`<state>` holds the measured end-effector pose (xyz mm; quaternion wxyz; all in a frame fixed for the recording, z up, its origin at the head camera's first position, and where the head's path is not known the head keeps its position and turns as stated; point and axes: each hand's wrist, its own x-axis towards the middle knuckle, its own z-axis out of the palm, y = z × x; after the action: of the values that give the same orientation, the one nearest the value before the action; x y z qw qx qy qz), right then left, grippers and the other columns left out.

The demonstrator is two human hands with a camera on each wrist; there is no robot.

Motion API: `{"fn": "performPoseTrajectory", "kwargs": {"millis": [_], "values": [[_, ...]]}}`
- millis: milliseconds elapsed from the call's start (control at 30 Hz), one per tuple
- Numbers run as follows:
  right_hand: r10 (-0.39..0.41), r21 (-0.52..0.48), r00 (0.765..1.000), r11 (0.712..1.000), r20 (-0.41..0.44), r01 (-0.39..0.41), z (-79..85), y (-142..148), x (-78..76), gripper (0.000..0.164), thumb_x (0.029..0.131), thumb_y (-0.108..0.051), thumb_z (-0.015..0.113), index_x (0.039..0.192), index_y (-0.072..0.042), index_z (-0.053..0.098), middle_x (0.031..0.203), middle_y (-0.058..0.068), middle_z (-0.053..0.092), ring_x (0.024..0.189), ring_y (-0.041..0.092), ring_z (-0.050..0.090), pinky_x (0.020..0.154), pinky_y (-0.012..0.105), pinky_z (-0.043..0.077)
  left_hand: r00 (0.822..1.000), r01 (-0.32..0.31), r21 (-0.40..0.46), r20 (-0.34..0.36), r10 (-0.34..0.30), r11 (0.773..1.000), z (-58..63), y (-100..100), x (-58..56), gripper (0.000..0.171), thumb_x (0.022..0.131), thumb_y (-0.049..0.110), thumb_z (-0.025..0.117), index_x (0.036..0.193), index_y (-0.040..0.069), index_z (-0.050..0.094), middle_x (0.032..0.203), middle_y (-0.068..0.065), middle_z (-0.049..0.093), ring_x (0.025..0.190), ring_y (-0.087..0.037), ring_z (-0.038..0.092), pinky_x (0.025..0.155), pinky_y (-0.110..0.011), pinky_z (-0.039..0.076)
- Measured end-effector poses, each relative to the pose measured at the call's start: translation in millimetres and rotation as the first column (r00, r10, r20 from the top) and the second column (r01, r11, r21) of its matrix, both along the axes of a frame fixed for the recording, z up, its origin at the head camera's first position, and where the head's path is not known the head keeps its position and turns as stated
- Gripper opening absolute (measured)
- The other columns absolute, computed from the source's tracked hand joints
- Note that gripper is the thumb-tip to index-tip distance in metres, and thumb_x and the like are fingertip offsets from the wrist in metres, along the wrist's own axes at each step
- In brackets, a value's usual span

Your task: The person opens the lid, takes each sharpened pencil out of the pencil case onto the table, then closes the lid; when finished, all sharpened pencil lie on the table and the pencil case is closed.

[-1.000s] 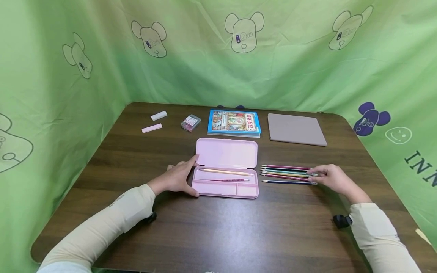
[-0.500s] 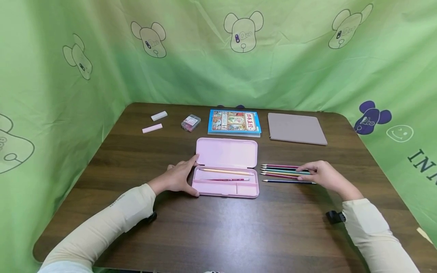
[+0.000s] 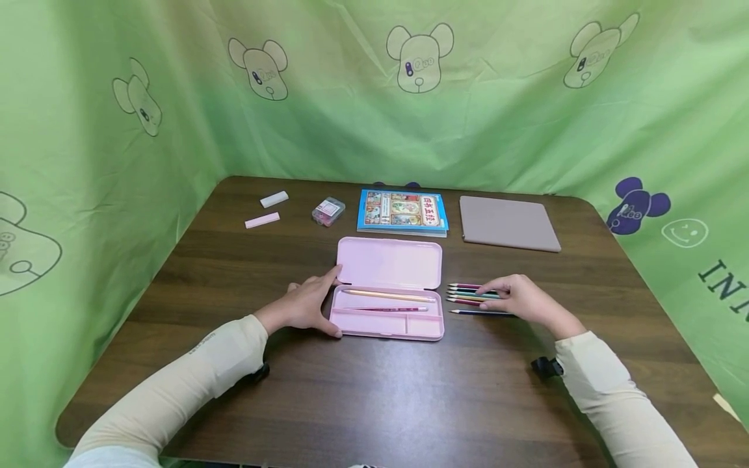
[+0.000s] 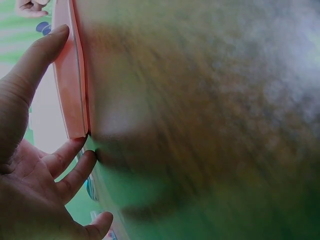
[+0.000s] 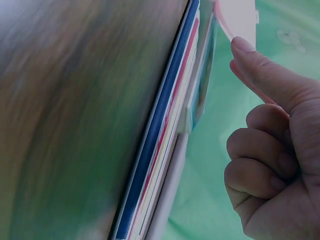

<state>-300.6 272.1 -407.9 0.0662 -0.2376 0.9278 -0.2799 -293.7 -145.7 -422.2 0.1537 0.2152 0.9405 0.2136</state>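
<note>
A pink pencil case [image 3: 389, 262] lies with its lid raised on the dark wooden table. Inside are a yellowish pencil [image 3: 387, 295] and a red-patterned pencil [image 3: 392, 309]. My left hand [image 3: 303, 304] spans the case's left end, thumb at the front corner [image 4: 61, 36] and fingers spread along the end and lid. To the right, several coloured pencils [image 3: 462, 294] lie side by side, a dark blue pencil [image 3: 475, 312] slightly apart in front. My right hand [image 3: 523, 299] hovers over them, thumb and index finger extended, other fingers curled; the right wrist view shows nothing between them.
Behind the case lies a blue picture book [image 3: 402, 212], with a grey flat notebook [image 3: 509, 223] to its right. A small clear box [image 3: 328, 211], a white bar [image 3: 274, 199] and a pink bar [image 3: 262, 220] lie at the back left. Green printed cloth surrounds the table.
My right hand has slid leftward over the pencils, from their eraser ends toward their middle. The left hand and the pencil case have stayed where they were.
</note>
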Motion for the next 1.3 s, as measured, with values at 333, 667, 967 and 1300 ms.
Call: {"fn": "performPoseTrajectory", "kwargs": {"millis": [333,667,967,1300], "values": [[0.077,0.014,0.996,0.997,0.042,-0.078,1.2,-29.1,-9.2,0.024,0.077,-0.018,0.074,0.099,-0.007,0.072,0.062,-0.008,0.05,0.051,0.0,0.027,0.05,0.02,0.029,1.0,0.008,-0.005,-0.011,-0.008,1.0,0.6,0.6,0.9,0.125,0.059,0.052,0.082,0.15,0.012,0.006,0.142,0.001,0.044,0.129,-0.028,0.037,0.088,-0.053,0.027],[0.16,0.007,0.986,0.987,0.054,-0.161,-0.2,-56.2,-15.4,0.021,0.08,-0.02,0.072,0.098,-0.01,0.072,0.054,-0.01,0.029,0.048,0.0,0.026,0.048,0.02,0.027,1.0,0.006,-0.01,-0.013,-0.006,1.0,0.2,0.5,0.5,0.125,0.059,0.052,0.082,0.15,0.012,0.006,0.142,0.001,0.044,0.129,-0.028,0.037,0.088,-0.053,0.027],[0.199,0.033,0.976,0.979,0.094,-0.202,-1.8,-74.6,-16.5,0.022,0.078,-0.018,0.073,0.099,-0.009,0.073,0.056,-0.006,0.045,0.049,0.005,0.031,0.048,0.021,0.031,1.0,0.015,-0.009,-0.026,-0.015,1.0,1.1,1.5,2.2,0.126,0.058,0.052,0.082,0.149,0.011,0.006,0.141,0.001,0.045,0.127,-0.028,0.039,0.087,-0.053,0.029],[0.204,0.095,0.972,0.972,0.116,-0.216,-3.5,-87.8,-18.1,0.02,0.079,-0.021,0.073,0.097,-0.012,0.073,0.074,-0.004,0.065,0.06,0.007,0.045,0.058,0.022,0.041,1.0,0.012,-0.007,-0.025,-0.012,1.0,1.2,0.8,1.1,0.126,0.058,0.052,0.083,0.149,0.01,0.007,0.138,-0.001,0.047,0.126,-0.028,0.039,0.085,-0.054,0.028]]}}
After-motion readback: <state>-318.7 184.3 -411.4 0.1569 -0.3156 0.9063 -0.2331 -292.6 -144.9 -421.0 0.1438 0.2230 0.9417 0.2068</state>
